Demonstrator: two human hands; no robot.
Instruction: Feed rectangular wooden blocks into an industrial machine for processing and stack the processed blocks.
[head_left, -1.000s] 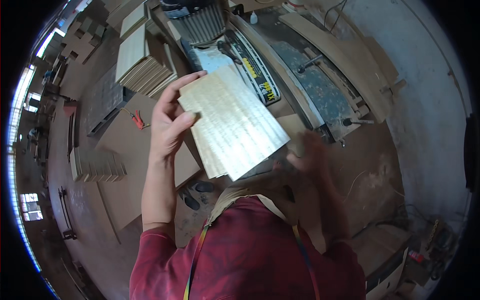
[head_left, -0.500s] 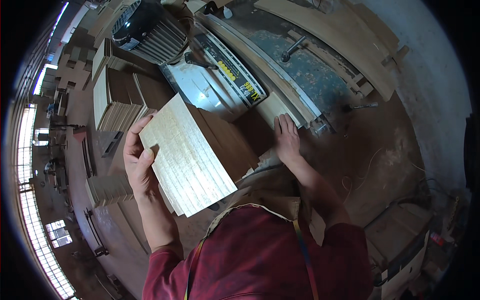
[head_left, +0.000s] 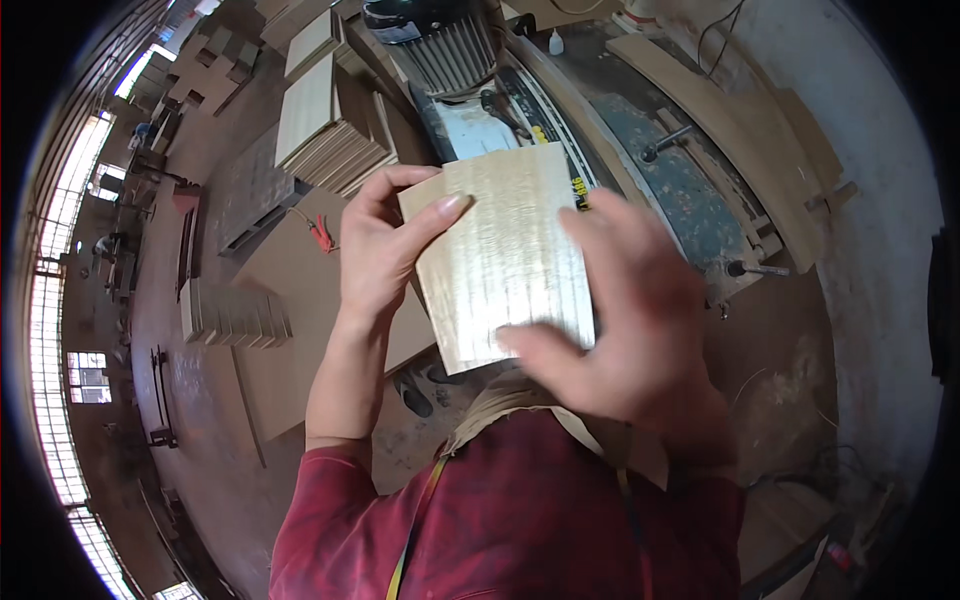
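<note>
A pale rectangular wood panel (head_left: 500, 255) with fine straight grain is held up close in front of my chest. My left hand (head_left: 380, 245) grips its left edge, thumb across the upper corner. My right hand (head_left: 625, 320) lies over the panel's right side and lower edge, fingers spread on its face and slightly blurred. Behind the panel stands a woodworking machine (head_left: 600, 150) with a grey-blue table.
A stack of similar pale panels (head_left: 320, 125) sits on the left near a dark pallet (head_left: 250, 200). More stacked boards (head_left: 235, 315) rest on the floor at left. Curved wooden strips (head_left: 740, 110) lean along the wall. Red-handled pliers (head_left: 320, 233) lie on a brown board.
The panel has risen and turned more upright toward me. My right hand left the area by the machine and came onto the panel's right side.
</note>
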